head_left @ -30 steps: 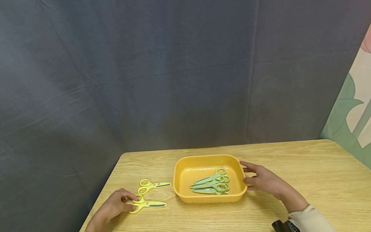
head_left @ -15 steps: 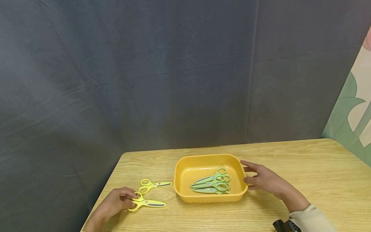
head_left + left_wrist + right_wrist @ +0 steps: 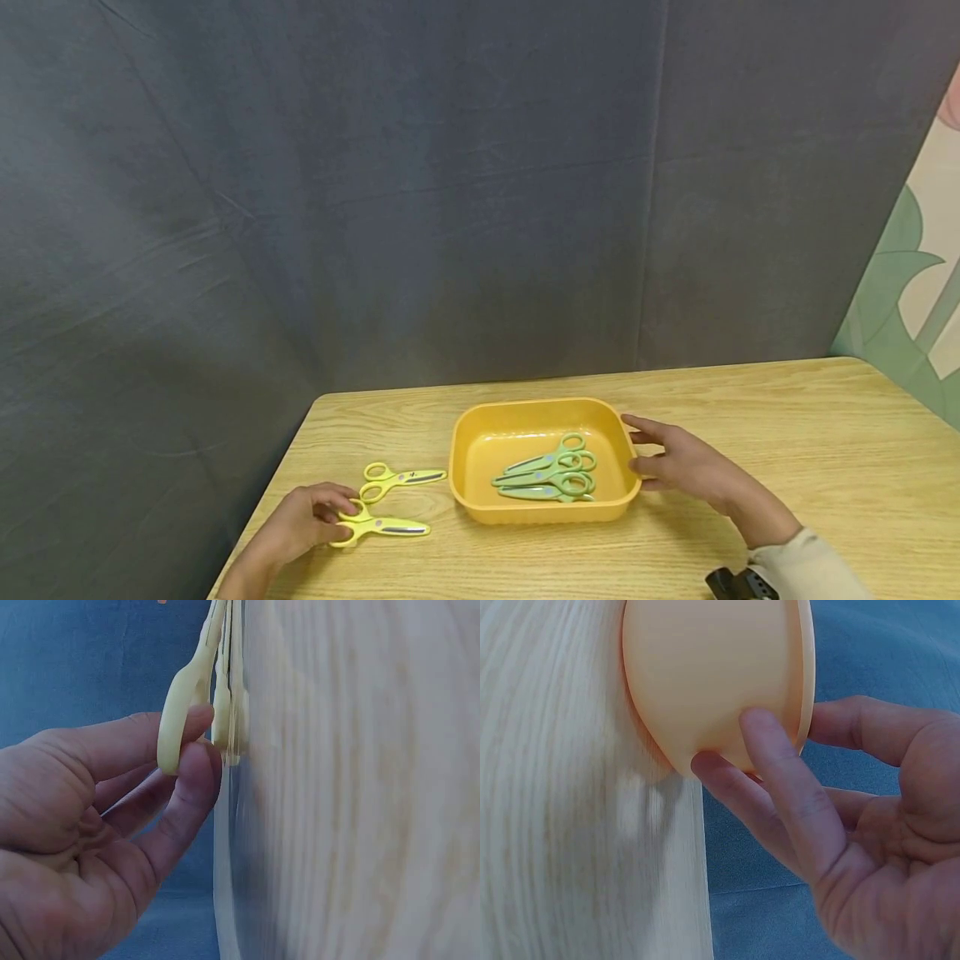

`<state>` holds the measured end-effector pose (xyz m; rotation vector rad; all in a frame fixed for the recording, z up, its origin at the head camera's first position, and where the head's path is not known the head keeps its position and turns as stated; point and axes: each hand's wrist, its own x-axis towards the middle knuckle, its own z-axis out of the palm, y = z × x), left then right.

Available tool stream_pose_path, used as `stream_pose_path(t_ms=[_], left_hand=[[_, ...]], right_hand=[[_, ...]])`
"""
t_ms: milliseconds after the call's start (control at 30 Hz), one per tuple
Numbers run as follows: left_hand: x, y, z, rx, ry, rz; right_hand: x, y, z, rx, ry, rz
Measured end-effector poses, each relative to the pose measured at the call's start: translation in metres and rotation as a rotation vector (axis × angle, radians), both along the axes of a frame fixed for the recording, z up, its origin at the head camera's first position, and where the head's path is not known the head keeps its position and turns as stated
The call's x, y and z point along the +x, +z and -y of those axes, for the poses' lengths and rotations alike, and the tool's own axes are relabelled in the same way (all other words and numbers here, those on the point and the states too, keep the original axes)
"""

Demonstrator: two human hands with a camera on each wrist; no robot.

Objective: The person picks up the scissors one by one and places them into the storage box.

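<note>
At the left of the head view, my left hand (image 3: 294, 525) pinches the handle loops of a pair of yellow scissors (image 3: 393, 527), blades pointing right. Seen from the left wrist, thumb and fingers close around one loop (image 3: 174, 720), which is tilted up off the wood. Just behind lies a second pair of yellow scissors (image 3: 416, 477). My right hand (image 3: 686, 467) holds the end of a yellow-orange tray (image 3: 540, 515). Two fingertips (image 3: 759, 724) press its outer wall, and another digit reaches over the rim, its tip hidden. Several green scissors (image 3: 532, 478) lie inside the tray, overlapping.
Everything stands on a light wooden table (image 3: 750, 417). A dark grey-blue curtain (image 3: 487, 208) hangs behind and to the left. At far right is a wall with a painted plant (image 3: 892, 292). A black device (image 3: 738, 585) sits at the right sleeve.
My left hand has drawn the nearer yellow scissors slightly left and tilted their handles up. My right hand, the tray and the green scissors look the same.
</note>
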<state>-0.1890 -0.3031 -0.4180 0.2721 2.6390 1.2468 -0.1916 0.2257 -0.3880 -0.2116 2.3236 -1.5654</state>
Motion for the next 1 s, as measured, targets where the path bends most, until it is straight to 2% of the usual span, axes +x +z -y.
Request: stream_pose_path(t_ms=[100, 267, 567, 800, 1000], left_hand=[[0.001, 0.001, -0.001, -0.016, -0.012, -0.025], [0.001, 0.002, -0.003, -0.024, 0.005, -0.034], [0.003, 0.002, -0.007, -0.022, 0.072, -0.038], [0.002, 0.004, -0.012, 0.022, 0.14, -0.044], [0.004, 0.006, -0.016, 0.067, 0.137, -0.045]], right_hand=[[0.0, 0.0, 0.0, 0.001, 0.001, -0.004], [0.0, 0.0, -0.001, 0.005, 0.001, -0.005], [0.001, 0.0, 0.0, -0.011, -0.003, 0.004], [0.001, 0.0, 0.0, -0.003, -0.01, 0.005], [0.0, 0.0, 0.0, -0.008, -0.006, 0.01]])
